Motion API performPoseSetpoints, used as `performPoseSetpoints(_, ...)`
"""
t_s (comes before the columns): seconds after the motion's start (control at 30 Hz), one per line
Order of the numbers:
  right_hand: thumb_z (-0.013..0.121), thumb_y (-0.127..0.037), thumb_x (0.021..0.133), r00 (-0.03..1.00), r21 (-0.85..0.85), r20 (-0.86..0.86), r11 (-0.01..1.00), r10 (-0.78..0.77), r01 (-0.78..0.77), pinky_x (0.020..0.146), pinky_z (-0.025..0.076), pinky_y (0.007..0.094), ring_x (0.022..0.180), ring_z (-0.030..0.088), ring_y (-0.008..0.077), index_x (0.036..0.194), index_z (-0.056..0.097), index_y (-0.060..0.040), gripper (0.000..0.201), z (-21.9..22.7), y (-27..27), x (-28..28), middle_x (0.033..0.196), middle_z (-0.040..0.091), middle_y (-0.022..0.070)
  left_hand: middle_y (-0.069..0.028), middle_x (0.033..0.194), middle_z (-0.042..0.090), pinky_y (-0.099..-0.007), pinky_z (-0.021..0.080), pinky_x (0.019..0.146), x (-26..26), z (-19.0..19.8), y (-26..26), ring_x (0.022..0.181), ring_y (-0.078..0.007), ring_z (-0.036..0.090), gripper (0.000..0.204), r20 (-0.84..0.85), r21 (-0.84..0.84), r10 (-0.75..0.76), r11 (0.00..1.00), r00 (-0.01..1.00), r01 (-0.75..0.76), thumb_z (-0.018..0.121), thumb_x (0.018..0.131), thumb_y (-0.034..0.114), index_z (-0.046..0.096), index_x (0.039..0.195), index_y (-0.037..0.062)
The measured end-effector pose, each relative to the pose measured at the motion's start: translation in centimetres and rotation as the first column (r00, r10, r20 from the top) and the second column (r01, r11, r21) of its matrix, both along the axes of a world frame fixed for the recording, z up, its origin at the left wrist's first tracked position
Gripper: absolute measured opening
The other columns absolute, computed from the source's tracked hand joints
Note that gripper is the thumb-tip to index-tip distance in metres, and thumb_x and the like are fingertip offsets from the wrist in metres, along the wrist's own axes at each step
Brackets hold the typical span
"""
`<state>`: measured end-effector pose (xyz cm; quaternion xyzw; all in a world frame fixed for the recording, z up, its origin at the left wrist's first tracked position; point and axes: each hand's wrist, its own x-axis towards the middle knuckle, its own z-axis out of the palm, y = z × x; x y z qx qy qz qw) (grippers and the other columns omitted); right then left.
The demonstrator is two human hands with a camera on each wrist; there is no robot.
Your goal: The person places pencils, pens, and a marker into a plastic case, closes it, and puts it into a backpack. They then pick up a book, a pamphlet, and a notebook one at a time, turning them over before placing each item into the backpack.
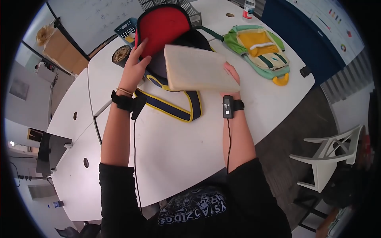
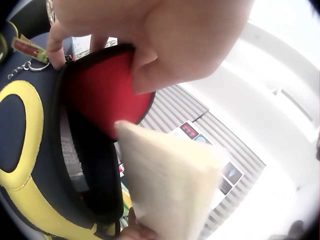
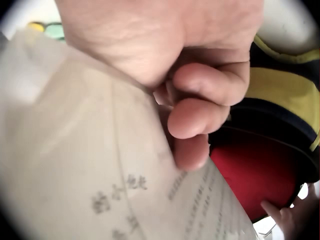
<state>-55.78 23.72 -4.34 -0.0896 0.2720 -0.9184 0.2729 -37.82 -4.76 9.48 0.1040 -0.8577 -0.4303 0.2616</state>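
A dark navy backpack (image 1: pixel 158 81) with yellow trim lies on the table, its top flap (image 1: pixel 164 29) raised and red lining showing. My left hand (image 1: pixel 133 71) pinches the flap's edge, thumb on the red side and fingers behind, as the left wrist view shows. In my right hand (image 1: pixel 231 73) is a thick cream-coloured book (image 1: pixel 198 68), gripped along one side and held in front of the bag's opening. Printed characters show on the book (image 3: pixel 117 192) in the right wrist view. A keyring (image 2: pixel 37 65) hangs on the backpack near my left fingers.
To the right lies a green and yellow backpack (image 1: pixel 258 47). A bottle (image 1: pixel 249 10) stands at the table's far edge. Behind the dark bag are a grey crate (image 1: pixel 195 18) and a blue basket (image 1: pixel 126 28); a pot (image 1: pixel 121 55) stands left. A strap (image 1: pixel 168 109) stretches toward me.
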Motion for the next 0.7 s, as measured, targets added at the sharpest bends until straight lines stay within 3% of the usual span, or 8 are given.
performPoseSetpoints(0.13, 0.062, -0.027, 0.106, 0.981, 0.046, -0.138, 0.989, -0.136, 0.143, 0.106, 0.05, 0.0348, 0.117, 0.067, 0.0208, 0.135, 0.063, -0.0025, 0.038, 0.8, -0.1, 0.1, 0.122, 0.072, 0.0086, -0.0117, 0.153, 0.053, -0.0326, 0.039, 0.118, 0.4, 0.7, 0.9, 0.138, -0.0241, 0.053, 0.065, -0.006, 0.071, -0.035, 0.997, 0.999, 0.036, 0.064, 0.096, 0.006, 0.052, 0.16, 0.0121)
performPoseSetpoints(0.2, 0.061, -0.023, 0.105, 0.954, 0.132, -0.146, 0.951, -0.261, 0.281, 0.089, 0.055, 0.0305, 0.105, 0.069, 0.0175, 0.134, 0.061, -0.0011, 0.036, 3.1, -0.5, 1.4, 0.115, 0.072, 0.0094, -0.0121, 0.157, 0.05, -0.0344, 0.038, 0.12, 0.5, 0.6, 1.5, 0.141, -0.0248, 0.051, 0.063, -0.115, -0.104, -0.08, 0.992, 0.99, 0.068, 0.064, 0.099, 0.009, 0.051, 0.16, 0.0115)
performPoseSetpoints(0.23, 0.061, -0.023, 0.105, 0.955, 0.131, -0.151, 0.952, -0.256, 0.276, 0.089, 0.055, 0.0305, 0.105, 0.069, 0.0175, 0.134, 0.061, -0.0011, 0.036, 3.2, -0.8, 1.9, 0.115, 0.072, 0.0094, -0.0121, 0.157, 0.05, -0.0344, 0.038, 0.12, 0.7, 0.5, 1.7, 0.141, -0.0248, 0.051, 0.063, -0.12, -0.104, -0.075, 0.993, 0.99, 0.063, 0.064, 0.099, 0.009, 0.051, 0.16, 0.0115)
performPoseSetpoints(0.3, 0.059, -0.018, 0.108, 0.936, 0.314, -0.296, 0.905, -0.193, 0.286, 0.077, 0.059, 0.0295, 0.094, 0.072, 0.0176, 0.137, 0.056, -0.0015, 0.033, 3.6, -1.3, 2.7, 0.114, 0.073, 0.011, -0.0142, 0.159, 0.047, -0.0365, 0.036, 0.121, 0.7, 0.2, 2.2, 0.145, -0.029, 0.049, 0.061, -0.126, -0.127, -0.091, 0.989, 0.988, 0.075, 0.064, 0.101, 0.013, 0.051, 0.16, 0.0091)
performPoseSetpoints(0.4, 0.058, -0.015, 0.11, 0.872, 0.4, -0.483, 0.868, -0.075, 0.296, 0.065, 0.061, 0.0275, 0.081, 0.074, 0.0172, 0.141, 0.048, -0.0002, 0.036, 5.0, -3.6, 5.2, 0.111, 0.073, 0.014, -0.0182, 0.159, 0.046, -0.0388, 0.035, 0.123, 1.1, -0.8, 2.7, 0.147, -0.035, 0.047, 0.058, -0.109, -0.188, -0.072, 0.981, 0.991, 0.051, 0.063, 0.103, 0.017, 0.051, 0.159, 0.0064)
performPoseSetpoints(0.43, 0.057, -0.012, 0.111, 0.87, 0.389, -0.493, 0.891, -0.012, 0.233, 0.064, 0.064, 0.0294, 0.077, 0.076, 0.0208, 0.142, 0.04, 0.0002, 0.038, 4.6, -4.6, 5.0, 0.108, 0.073, 0.0187, -0.0214, 0.159, 0.045, -0.0407, 0.034, 0.124, 1.3, -1.0, 2.8, 0.149, -0.0392, 0.044, 0.057, -0.096, -0.23, -0.084, 0.971, 0.992, 0.06, 0.063, 0.104, 0.018, 0.051, 0.158, 0.0046)
performPoseSetpoints(0.57, 0.052, -0.007, 0.111, 0.879, 0.473, -0.46, 0.873, 0.128, 0.12, 0.067, 0.067, 0.0321, 0.081, 0.079, 0.027, 0.14, 0.035, 0.0011, 0.034, 6.3, -8.8, 5.8, 0.109, 0.072, 0.0216, -0.0213, 0.163, 0.043, -0.0403, 0.032, 0.124, 2.5, -1.5, 3.3, 0.153, -0.0361, 0.042, 0.055, -0.076, -0.356, -0.071, 0.934, 0.995, 0.039, 0.06, 0.109, 0.023, 0.049, 0.159, 0.0018)
performPoseSetpoints(0.7, 0.053, -0.006, 0.11, 0.863, 0.479, -0.47, 0.875, 0.187, 0.071, 0.076, 0.071, 0.0377, 0.101, 0.077, 0.0332, 0.138, 0.033, 0.0056, 0.035, 7.0, -11.9, 4.1, 0.126, 0.064, 0.0268, -0.023, 0.163, 0.043, -0.0423, 0.031, 0.126, 3.2, -1.6, 3.6, 0.154, -0.0393, 0.04, 0.055, -0.082, -0.339, -0.116, 0.937, 0.99, 0.081, 0.058, 0.11, 0.025, 0.049, 0.159, 0.0022)
